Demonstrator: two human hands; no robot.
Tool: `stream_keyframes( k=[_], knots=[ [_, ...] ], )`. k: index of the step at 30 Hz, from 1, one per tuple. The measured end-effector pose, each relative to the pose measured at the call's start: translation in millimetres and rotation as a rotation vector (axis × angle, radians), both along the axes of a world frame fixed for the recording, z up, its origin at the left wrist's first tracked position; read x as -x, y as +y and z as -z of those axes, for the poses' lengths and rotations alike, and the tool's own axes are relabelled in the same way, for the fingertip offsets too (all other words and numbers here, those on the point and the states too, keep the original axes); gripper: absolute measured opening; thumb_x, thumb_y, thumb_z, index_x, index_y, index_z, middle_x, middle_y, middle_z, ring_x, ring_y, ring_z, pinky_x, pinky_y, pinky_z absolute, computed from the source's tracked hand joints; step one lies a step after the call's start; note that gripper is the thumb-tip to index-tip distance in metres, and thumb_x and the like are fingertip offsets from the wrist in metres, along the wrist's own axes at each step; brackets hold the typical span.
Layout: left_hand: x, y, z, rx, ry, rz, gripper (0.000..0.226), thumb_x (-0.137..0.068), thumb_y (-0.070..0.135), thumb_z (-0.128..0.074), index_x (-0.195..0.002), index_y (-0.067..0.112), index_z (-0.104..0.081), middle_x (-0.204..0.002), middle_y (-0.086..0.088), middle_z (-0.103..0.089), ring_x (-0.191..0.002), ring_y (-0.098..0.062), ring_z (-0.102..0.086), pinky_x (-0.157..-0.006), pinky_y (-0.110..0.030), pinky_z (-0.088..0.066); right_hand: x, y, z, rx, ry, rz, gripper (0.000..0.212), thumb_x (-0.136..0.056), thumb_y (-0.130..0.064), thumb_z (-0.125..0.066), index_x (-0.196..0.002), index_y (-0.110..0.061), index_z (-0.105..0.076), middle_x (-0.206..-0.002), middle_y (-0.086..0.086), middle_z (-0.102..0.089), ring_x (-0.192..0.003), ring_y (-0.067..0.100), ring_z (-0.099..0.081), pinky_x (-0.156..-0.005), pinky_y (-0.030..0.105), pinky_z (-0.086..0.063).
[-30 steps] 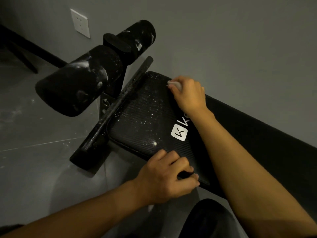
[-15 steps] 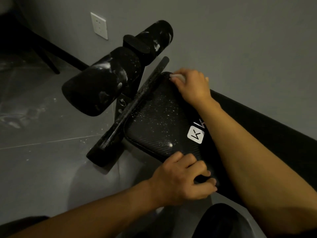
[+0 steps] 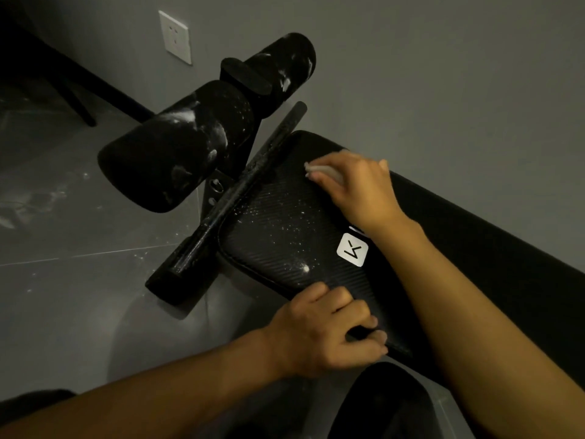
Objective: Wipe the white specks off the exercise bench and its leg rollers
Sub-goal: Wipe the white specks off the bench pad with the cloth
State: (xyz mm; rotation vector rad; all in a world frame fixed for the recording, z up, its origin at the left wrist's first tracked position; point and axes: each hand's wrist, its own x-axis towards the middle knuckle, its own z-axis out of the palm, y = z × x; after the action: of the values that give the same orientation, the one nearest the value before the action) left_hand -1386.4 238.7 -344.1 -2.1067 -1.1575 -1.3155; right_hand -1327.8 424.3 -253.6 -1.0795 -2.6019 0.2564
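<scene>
The black exercise bench (image 3: 285, 229) runs from centre to lower right, its seat pad dotted with white specks and bearing a white logo tag (image 3: 352, 250). My right hand (image 3: 357, 188) presses a small white cloth (image 3: 323, 170) on the pad's far edge near the wall. My left hand (image 3: 326, 331) grips the pad's near edge, fingers curled over it. Two black leg rollers stand beyond the pad's end: the near roller (image 3: 177, 153) and the far roller (image 3: 285, 66), both smeared white. A thin black bar (image 3: 240, 188) lies across the pad's end, also speckled.
A grey wall with a white socket (image 3: 175, 36) runs close behind the bench. The grey tiled floor (image 3: 63, 248) at left carries white dust marks. Dark furniture legs (image 3: 76, 99) stand at upper left. A black rounded object (image 3: 389, 403) sits at the bottom, below the bench.
My right hand with the cloth has slid from the pad's far corner a little toward the middle of the pad. The left hand keeps its grip; the view shifted left.
</scene>
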Motion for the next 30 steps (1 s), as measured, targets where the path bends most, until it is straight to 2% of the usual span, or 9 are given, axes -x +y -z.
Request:
stream_keyframes(
  k=[3, 6, 10, 13, 16, 20, 23, 27, 30],
  knots=[
    [0.9, -1.3, -2.5, 0.016, 0.016, 0.008, 0.008, -0.092, 0.034, -0.077, -0.085, 0.031, -0.08, -0.086, 0.007, -0.072, -0.066, -0.016, -0.058, -0.058, -0.031, -0.04, 10.7, 5.5, 2.3, -0.034, -0.03, 0.087, 0.029, -0.102, -0.047, -0.052, -0.126, -0.036, -0.064, -0.122, -0.009, -0.066, -0.113, 0.015, -0.06, -0.1, 0.045, -0.037],
    [1.8, -1.0, -2.8, 0.017, 0.013, -0.001, 0.009, -0.092, 0.033, -0.077, -0.084, 0.03, -0.079, -0.086, 0.007, -0.072, -0.067, -0.016, -0.056, -0.058, -0.032, -0.039, -6.3, -30.6, 4.8, 0.031, 0.026, -0.088, 0.032, -0.103, -0.048, -0.046, -0.126, -0.034, -0.064, -0.115, -0.012, -0.065, -0.106, 0.008, -0.061, -0.096, 0.05, -0.041],
    [-1.0, -1.0, -1.6, 0.028, 0.01, 0.022, 0.007, -0.091, 0.032, -0.079, -0.084, 0.03, -0.079, -0.086, 0.006, -0.072, -0.067, -0.016, -0.056, -0.057, -0.032, -0.039, -34.3, -67.9, 1.8, 0.028, 0.006, -0.207, 0.034, -0.101, -0.053, -0.045, -0.125, -0.038, -0.064, -0.106, -0.017, -0.063, -0.098, 0.004, -0.058, -0.088, 0.043, -0.039],
    [-2.6, 0.2, -2.6, 0.013, -0.002, 0.024, 0.009, -0.092, 0.032, -0.078, -0.083, 0.03, -0.079, -0.085, 0.006, -0.072, -0.065, -0.017, -0.056, -0.057, -0.032, -0.039, -26.2, -38.5, -4.7, -0.018, -0.077, -0.092, 0.037, -0.098, -0.057, -0.043, -0.126, -0.041, -0.061, -0.111, -0.014, -0.063, -0.105, 0.009, -0.058, -0.095, 0.044, -0.037],
    [-2.9, -0.6, -4.1, 0.021, -0.006, 0.024, 0.01, -0.092, 0.033, -0.077, -0.083, 0.029, -0.08, -0.085, 0.006, -0.072, -0.066, -0.018, -0.055, -0.057, -0.032, -0.039, -12.7, -16.3, -1.4, -0.007, -0.018, 0.041, 0.031, -0.1, -0.05, -0.05, -0.126, -0.038, -0.062, -0.116, -0.011, -0.064, -0.11, 0.011, -0.06, -0.102, 0.048, -0.039],
    [-1.3, -2.4, -4.4, 0.032, 0.004, 0.026, 0.01, -0.094, 0.033, -0.076, -0.084, 0.029, -0.08, -0.087, 0.005, -0.072, -0.069, -0.017, -0.054, -0.06, -0.033, -0.036, -27.4, -61.9, 8.1, 0.048, 0.054, -0.16, 0.03, -0.102, -0.047, -0.05, -0.126, -0.035, -0.064, -0.112, -0.016, -0.063, -0.102, 0.003, -0.06, -0.093, 0.044, -0.044],
    [-1.1, -1.9, -2.5, 0.029, -0.004, 0.023, 0.007, -0.092, 0.031, -0.078, -0.084, 0.029, -0.079, -0.087, 0.006, -0.072, -0.07, -0.016, -0.052, -0.06, -0.032, -0.035, -48.2, -79.0, 4.5, 0.027, 0.002, -0.284, 0.032, -0.101, -0.048, -0.051, -0.125, -0.034, -0.066, -0.106, -0.018, -0.062, -0.094, 0.003, -0.057, -0.086, 0.037, -0.038],
    [-2.7, -0.3, -1.0, 0.028, -0.007, 0.033, 0.008, -0.092, 0.031, -0.078, -0.084, 0.03, -0.079, -0.087, 0.007, -0.072, -0.069, -0.016, -0.053, -0.059, -0.033, -0.037, -25.2, -46.8, -2.7, -0.049, -0.053, -0.161, 0.037, -0.099, -0.054, -0.046, -0.127, -0.035, -0.062, -0.109, -0.013, -0.063, -0.099, 0.008, -0.059, -0.091, 0.046, -0.042],
    [-3.9, -0.5, -1.7, 0.024, -0.012, 0.036, 0.008, -0.092, 0.031, -0.078, -0.084, 0.03, -0.079, -0.086, 0.006, -0.071, -0.069, -0.017, -0.053, -0.058, -0.033, -0.037, 11.3, -18.4, 2.0, -0.007, -0.015, -0.043, 0.036, -0.1, -0.049, -0.051, -0.128, -0.03, -0.064, -0.114, -0.006, -0.066, -0.108, 0.015, -0.062, -0.096, 0.051, -0.044]
  ],
)
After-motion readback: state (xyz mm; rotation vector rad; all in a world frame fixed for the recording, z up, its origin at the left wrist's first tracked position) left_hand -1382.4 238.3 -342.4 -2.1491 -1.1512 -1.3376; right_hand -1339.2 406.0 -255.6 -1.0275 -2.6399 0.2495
